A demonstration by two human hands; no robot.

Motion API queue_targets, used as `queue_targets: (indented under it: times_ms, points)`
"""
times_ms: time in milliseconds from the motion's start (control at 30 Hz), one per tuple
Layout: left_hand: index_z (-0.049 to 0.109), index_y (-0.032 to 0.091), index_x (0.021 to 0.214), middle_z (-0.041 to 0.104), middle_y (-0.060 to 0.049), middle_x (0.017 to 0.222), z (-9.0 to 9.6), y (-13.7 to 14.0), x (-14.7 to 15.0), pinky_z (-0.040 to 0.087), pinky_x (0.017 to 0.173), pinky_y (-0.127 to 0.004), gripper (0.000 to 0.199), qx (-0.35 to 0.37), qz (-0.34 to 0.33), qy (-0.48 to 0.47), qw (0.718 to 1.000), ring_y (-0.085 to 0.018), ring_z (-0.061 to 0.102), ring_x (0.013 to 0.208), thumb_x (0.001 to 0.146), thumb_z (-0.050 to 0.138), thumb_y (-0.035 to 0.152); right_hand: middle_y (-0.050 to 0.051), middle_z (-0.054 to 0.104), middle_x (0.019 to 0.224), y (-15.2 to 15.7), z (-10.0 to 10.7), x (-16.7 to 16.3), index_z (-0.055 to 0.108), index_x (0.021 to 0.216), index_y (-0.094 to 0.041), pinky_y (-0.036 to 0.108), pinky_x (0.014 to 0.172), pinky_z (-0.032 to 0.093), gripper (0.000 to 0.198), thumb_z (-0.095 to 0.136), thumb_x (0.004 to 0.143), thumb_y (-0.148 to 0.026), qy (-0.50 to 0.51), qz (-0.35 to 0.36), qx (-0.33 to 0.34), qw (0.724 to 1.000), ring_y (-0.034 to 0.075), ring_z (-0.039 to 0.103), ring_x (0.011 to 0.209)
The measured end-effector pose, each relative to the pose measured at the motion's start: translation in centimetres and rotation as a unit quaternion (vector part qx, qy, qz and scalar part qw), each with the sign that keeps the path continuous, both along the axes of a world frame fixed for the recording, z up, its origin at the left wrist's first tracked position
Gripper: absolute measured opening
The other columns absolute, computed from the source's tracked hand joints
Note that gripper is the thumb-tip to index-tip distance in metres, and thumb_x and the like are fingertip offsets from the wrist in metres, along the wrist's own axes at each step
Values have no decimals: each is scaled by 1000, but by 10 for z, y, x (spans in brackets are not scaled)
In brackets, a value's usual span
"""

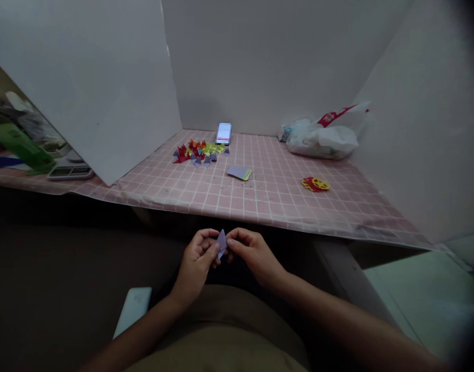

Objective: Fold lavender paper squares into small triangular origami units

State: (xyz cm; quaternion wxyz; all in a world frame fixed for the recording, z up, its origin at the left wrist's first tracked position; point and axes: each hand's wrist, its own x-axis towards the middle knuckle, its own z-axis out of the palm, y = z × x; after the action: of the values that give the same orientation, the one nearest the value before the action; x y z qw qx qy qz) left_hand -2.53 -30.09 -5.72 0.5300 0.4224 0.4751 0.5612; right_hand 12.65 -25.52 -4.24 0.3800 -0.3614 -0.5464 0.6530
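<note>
Over my lap, in front of the table edge, a small purple origami paper (222,244) is folded into a narrow kite shape, its tip pointing up. My left hand (200,256) pinches it between thumb and fingers from the left. My right hand (254,253) has thumb and forefinger pressed together at the paper's right edge; whether a corner lies between them is hard to see. On the table beyond lies a small stack of paper squares (239,171), purple on top with yellow-green below. Farther back stands a cluster of folded paper pieces (198,151) in red, orange, yellow and purple.
A lit phone (223,133) leans at the back of the pink tiled tablecloth (174,191). Red and yellow cut-out pieces (316,184) lie to the right, before a white plastic bag (322,137). White panels (105,82) enclose the table. A pale flat object (134,310) lies beside my left forearm.
</note>
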Motion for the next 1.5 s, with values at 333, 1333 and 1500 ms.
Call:
queue_targets:
  times_ms: [333, 1333, 1500]
  points:
    - [55, 18, 109, 61, 4, 69, 3, -2, 1, 43, 56, -23, 28, 17, 19, 54, 998, -11, 53, 59, 88, 65, 33, -1, 64, 74, -3, -1, 0, 66, 83, -16, 27, 61, 45, 16, 66, 85, -32, -4, 15, 29, 999, 11, 56, 61]
    - [54, 19, 112, 65, 1, 75, 1, -4, 2, 46, 63, -26, 31, 21, 3, 67, 998, -15, 61, 68, 86, 66, 33, -2, 59, 66, -2, -1, 0, 60, 71, -18, 26, 58, 43, 16, 65, 81, -28, -47, -1, 49, 998, 12, 54, 60]
    - [56, 18, 110, 66, 3, 69, 1, -2, 2, 47, 60, -25, 32, 11, 9, 33, 999, -14, 61, 63, 84, 69, 32, -1, 64, 67, -3, 0, 0, 60, 73, -18, 26, 58, 46, 18, 65, 84, -31, -20, 10, 44, 999, 13, 58, 60]
